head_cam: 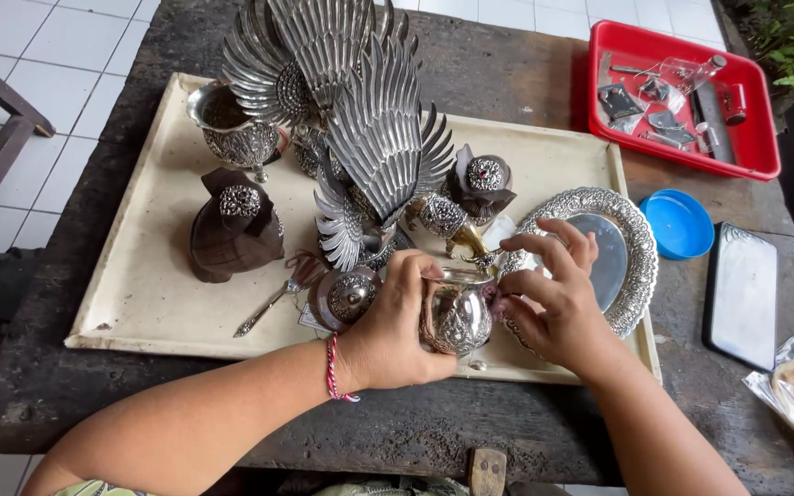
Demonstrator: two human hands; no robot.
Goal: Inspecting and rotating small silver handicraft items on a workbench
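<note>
My left hand (397, 321) grips a small embossed silver cup (457, 317) near the front edge of a cream tray (140, 294). A red and white string bracelet circles that wrist. My right hand (549, 294) touches the cup's right side, fingers curled, with a bit of white cloth (507, 234) just beyond them; whether it holds the cloth I cannot tell. A round silver plate (631, 248) with an ornate rim lies under and right of that hand. A silver bird (369, 138) with spread wings stands behind the cup.
On the tray stand a silver goblet (232, 129), two dark wooden figures (232, 230) (482, 181), a round lidded box (346, 296) and a small spoon (268, 308). To the right lie a red tray of tools (760, 138), a blue lid (680, 223) and a rectangular silver plate (742, 294).
</note>
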